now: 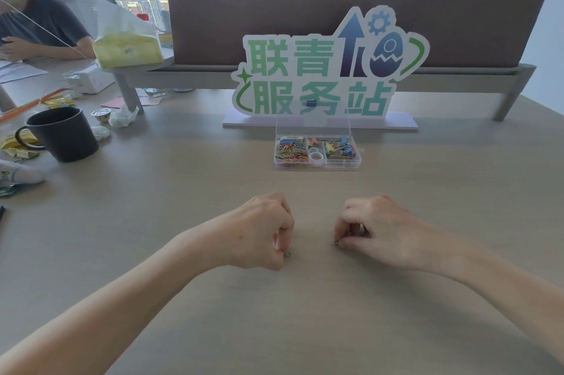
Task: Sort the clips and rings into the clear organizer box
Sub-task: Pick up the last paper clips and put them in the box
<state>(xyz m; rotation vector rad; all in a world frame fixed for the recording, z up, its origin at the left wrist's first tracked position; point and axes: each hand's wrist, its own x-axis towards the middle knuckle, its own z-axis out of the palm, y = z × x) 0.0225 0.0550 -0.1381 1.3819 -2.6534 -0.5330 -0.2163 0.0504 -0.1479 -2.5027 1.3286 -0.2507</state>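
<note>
Both hands are down on the pale wood-grain desk (427,298), close to the person, curled into loose fists. The left hand (262,231) pinches a small silver metal ring (288,253) between thumb and fingertips, right at the desk surface. The right hand (378,231) is closed the same way on a small piece of silver metal (335,242); it peeps out at the fingertips, too tiny for me to say whether it is a ring or a clip.

The clear plastic organizer box (317,164) sits far from the hands, straight ahead and a touch to the right of the gap between them, in front of the white sign with green characters (320,69). Its lid (312,125) stands open at the back. Its long axis runs left to right: coloured paper clips (291,151) in the left compartment, clear tape rolls (316,156) in the middle, coloured binder clips (340,147) on the right.

So the carry is a forward reach, away from the body. The right hand looks slightly nearer the box, the left hand nearer its left end. The compartments are narrow, so each piece wants dropping from directly above.
</note>
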